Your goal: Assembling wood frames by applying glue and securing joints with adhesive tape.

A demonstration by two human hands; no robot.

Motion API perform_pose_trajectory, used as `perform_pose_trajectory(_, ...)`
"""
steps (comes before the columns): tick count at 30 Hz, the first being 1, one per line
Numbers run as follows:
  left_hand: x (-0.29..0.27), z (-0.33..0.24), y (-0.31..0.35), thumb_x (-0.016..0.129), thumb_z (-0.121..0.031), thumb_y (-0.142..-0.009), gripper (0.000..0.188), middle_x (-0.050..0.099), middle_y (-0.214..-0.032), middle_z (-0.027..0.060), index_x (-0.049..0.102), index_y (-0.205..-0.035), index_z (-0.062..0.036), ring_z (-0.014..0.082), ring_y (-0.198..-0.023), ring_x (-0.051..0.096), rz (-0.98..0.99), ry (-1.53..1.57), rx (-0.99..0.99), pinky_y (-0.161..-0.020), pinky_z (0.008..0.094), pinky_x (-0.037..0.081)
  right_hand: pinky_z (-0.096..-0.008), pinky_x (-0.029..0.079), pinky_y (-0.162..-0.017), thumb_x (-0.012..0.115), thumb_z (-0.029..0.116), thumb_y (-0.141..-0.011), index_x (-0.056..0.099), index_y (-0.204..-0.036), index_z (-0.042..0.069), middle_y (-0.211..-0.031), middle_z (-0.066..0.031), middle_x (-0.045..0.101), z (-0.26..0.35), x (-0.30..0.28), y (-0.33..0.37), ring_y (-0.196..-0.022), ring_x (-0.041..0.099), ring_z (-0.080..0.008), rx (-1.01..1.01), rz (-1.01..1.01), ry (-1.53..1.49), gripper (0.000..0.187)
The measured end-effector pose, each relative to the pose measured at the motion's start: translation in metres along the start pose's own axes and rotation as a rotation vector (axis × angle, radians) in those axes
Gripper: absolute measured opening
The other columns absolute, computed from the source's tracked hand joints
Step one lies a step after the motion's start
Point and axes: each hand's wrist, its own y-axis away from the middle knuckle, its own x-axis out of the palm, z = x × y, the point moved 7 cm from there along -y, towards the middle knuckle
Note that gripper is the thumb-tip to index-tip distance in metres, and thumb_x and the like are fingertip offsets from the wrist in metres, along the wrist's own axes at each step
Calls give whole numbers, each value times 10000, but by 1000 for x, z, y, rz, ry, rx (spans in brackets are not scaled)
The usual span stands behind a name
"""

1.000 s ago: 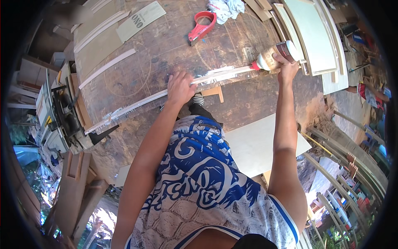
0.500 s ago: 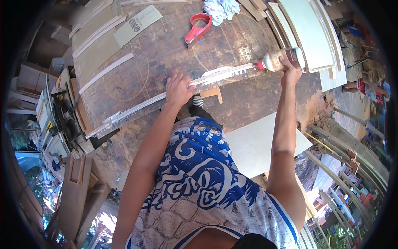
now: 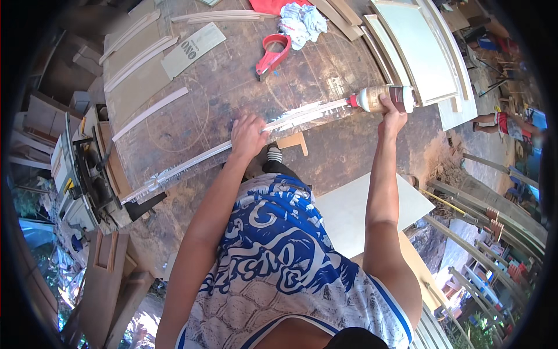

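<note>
Left hand flat on long pale wooden strip mid-frame, right hand clamped on brown glue bottle; glue zigzagged along most of it, upper-right end apparently left.

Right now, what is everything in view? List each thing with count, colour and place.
wood strip: one, long and pale, streaked with white glue, along the near edge of the workbench
glue bottle: one, tan with red nozzle, at the strip's right end
workbench: one, brown, worn
red tool: one, far side of the bench
crumpled rag: one, white, far side
panel doors: several, pale, stacked at right
table saw: one, at left
left hand: pressing on the strip
right hand: gripping the bottle
</note>
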Motion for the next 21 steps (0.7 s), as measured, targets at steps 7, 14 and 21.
perform_pose_trajectory(7, -2, 1, 1, 805, -220, -770, 217, 641, -1016, 55, 687, -915, -110, 277, -1077, 592, -15, -3, 8, -916, 443, 440, -416, 601, -914, 786, -31, -804, 587, -1297, 3, -1196, -114, 674, 2, 2, 15, -1054, 694, -262, 74, -50, -157, 533)
perform_pose_trajectory(14, -26, -3, 13, 806, -356, -775, 352, 673, -1079, 69, 758, -1026, -115, 284, -1092, 601, -92, 11, 7, -962, 454, 447, -535, 543, -1040, 636, 369, -985, 542, -1391, 38, -1348, -170, 633, 1, 59, 42, -1241, 623, -364, 379, -105, -857, 532)
perform_pose_trajectory(21, -102, 39, 86, 761, -345, -865, 318, 693, -1013, 116, 759, -1028, -72, 341, -1005, 641, -177, 216, 79, -894, 447, 507, -515, 578, -971, 679, 455, -956, 587, -1325, 82, -1271, -143, 681, -56, 269, 178, -1154, 675, -349, 898, 326, -834, 532)
